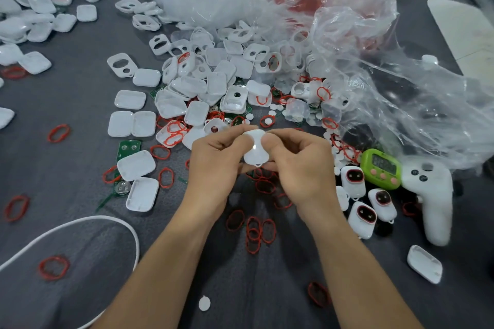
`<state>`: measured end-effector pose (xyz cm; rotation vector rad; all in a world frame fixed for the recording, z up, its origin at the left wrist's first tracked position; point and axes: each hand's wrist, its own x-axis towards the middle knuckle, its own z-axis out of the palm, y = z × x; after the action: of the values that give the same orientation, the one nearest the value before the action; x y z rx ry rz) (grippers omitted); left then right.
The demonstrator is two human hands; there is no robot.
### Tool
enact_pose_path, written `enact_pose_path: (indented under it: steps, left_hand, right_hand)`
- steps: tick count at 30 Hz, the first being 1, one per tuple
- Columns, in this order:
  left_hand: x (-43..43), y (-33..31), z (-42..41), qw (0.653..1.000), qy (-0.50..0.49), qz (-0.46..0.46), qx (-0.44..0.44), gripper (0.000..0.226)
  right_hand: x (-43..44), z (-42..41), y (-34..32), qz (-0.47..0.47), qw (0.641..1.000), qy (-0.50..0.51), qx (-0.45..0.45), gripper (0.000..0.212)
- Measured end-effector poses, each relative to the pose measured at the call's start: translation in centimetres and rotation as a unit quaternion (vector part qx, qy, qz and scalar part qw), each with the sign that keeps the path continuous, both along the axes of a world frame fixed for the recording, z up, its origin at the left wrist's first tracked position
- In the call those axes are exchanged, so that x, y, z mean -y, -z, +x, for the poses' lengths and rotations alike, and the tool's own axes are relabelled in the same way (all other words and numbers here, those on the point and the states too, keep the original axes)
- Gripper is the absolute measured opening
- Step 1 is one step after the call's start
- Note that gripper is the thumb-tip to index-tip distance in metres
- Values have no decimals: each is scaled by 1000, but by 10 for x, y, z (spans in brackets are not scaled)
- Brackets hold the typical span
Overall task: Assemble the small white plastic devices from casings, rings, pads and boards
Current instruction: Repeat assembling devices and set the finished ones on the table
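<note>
Both hands meet at the middle of the table around one small white casing (254,151). My left hand (216,157) grips its left side, and my right hand (299,160) grips its right side, both thumbs pressing on its top face. A small loop sticks out at the casing's lower end. A heap of loose white casings (203,88) lies just beyond the hands. Red rings (254,232) are scattered around my wrists, and green boards (128,148) lie to the left. Three finished devices (362,215) with red-ringed faces lie at the right.
Crumpled clear plastic bags (347,35) fill the back and right. A green timer (382,168) and a white controller (433,200) sit at the right. A white cable (80,222) curves at the lower left. A small white pad (204,303) lies near the front edge.
</note>
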<state>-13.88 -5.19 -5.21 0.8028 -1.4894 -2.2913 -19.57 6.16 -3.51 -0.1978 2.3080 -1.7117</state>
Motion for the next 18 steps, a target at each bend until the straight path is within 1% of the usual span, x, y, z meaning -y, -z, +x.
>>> enact_pose_path:
  steps: [2, 4, 10, 13, 15, 18]
  left_hand:
    - [0, -1, 1, 1000, 12, -2, -9, 27]
    - [0, -2, 2, 1000, 19, -6, -17, 27]
    - [-3, -3, 4, 998, 28, -48, -27, 32]
    - [-4, -1, 5, 998, 20, -58, -22, 34]
    - [-5, 1, 5, 997, 16, -69, -14, 34]
    - [-4, 3, 6, 997, 10, -70, -10, 32]
  right_hand:
    - [-3, -5, 0, -51, 996, -28, 69, 10]
    - [-5, -7, 0, -69, 994, -26, 82, 11]
    - [-5, -3, 3, -43, 999, 2, 28, 13]
    - [-4, -1, 6, -12, 1000, 9, 4, 13]
    - [-3, 0, 8, 2, 1000, 17, -5, 13]
    - [-2, 3, 9, -10, 999, 32, 0, 10]
